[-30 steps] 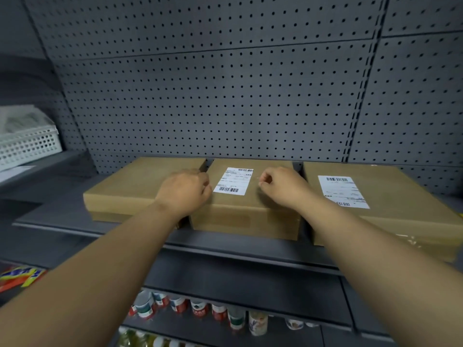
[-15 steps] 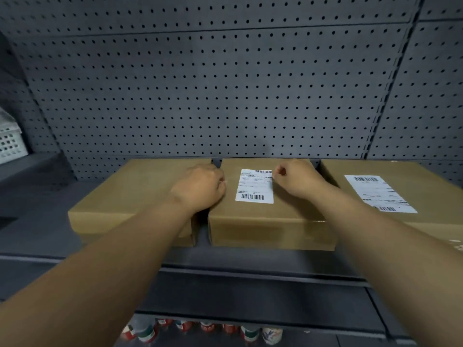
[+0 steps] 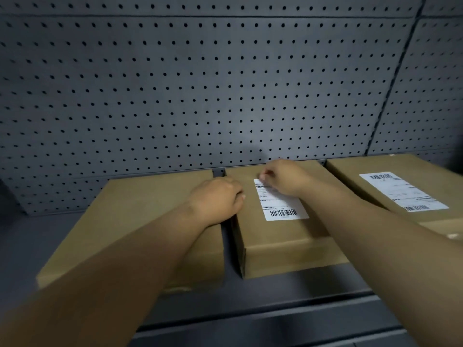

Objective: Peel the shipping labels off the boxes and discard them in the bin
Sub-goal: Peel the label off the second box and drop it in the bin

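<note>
Three flat brown cardboard boxes lie side by side on a dark shelf. The middle box (image 3: 283,234) carries a white shipping label (image 3: 280,204) with a barcode at its near end. My right hand (image 3: 283,176) rests on the label's far edge, fingertips curled at its top left corner. My left hand (image 3: 218,199) is curled over the middle box's left edge, pressing against it. The right box (image 3: 375,169) has its own white label (image 3: 403,191). The left box (image 3: 140,216) shows no label. No bin is in view.
A grey pegboard wall (image 3: 200,96) rises right behind the boxes. The dark shelf (image 3: 288,296) runs along the front, with its edge below the boxes. A narrow gap separates the left and middle boxes.
The view has tilted up and closed in on the boxes. My right hand has moved onto the label's far corner. My left hand stays at the middle box's left edge.
</note>
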